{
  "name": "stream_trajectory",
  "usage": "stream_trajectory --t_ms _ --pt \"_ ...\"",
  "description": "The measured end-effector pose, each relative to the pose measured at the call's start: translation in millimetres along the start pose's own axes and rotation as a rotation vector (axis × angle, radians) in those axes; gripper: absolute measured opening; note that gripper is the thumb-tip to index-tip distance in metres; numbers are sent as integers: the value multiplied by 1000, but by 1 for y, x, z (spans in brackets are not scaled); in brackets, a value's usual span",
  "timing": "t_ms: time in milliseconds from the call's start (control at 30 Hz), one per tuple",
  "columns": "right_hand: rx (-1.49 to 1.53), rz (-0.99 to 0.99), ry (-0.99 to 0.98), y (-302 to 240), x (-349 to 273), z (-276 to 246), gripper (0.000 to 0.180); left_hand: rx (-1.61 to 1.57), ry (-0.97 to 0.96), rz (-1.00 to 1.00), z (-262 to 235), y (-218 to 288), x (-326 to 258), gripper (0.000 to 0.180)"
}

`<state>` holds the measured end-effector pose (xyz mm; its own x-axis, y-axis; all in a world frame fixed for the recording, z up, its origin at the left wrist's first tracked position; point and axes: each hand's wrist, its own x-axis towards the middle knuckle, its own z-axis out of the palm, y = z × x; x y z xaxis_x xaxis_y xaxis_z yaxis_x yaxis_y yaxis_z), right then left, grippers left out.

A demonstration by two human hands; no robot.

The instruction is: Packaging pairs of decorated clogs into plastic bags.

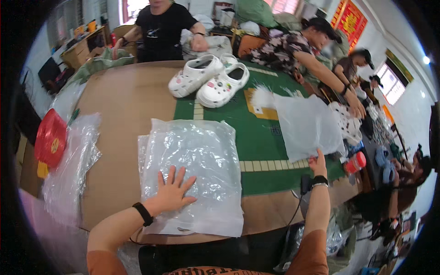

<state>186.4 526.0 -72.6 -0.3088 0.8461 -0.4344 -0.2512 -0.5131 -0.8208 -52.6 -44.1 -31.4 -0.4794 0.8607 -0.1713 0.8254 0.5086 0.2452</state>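
My left hand (173, 190) lies flat, fingers spread, on a stack of clear and frosted plastic bags (197, 142) at the near middle of the table. Further right, my right hand (317, 164) is at the near edge of a single frosted plastic bag (307, 123). Its index finger stretches onto that bag, and its other fingers are partly curled. White clogs (223, 86) with small coloured charms stand beyond the stack. A white fluffy bunch of thin strands (263, 97) lies on a yellow card, partly beside the frosted bag.
Another person's hand (355, 104) reaches to white clogs (347, 124) at the right edge. A red-lidded jar (355, 162) stands near them. At left are a red package (51, 137) and loose clear bags (73, 165). A dark cable (298, 208) crosses the near edge.
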Motion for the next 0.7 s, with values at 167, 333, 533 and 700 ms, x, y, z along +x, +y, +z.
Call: stream_trajectory --t_ms 167,333,533,700 --pt "168 -42 45 5 10 22 20 22 46 45 7 -1 5 69" --pt "81 -311 -189 1 -96 130 48 32 -5 -19 0 -3 -11 68" --pt "-859 -1032 -821 28 -283 195 48 -168 -197 -47 -11 -13 13 64" --pt "-1466 -1464 -1072 94 -377 194 55 -1169 118 180 -54 22 -14 55"
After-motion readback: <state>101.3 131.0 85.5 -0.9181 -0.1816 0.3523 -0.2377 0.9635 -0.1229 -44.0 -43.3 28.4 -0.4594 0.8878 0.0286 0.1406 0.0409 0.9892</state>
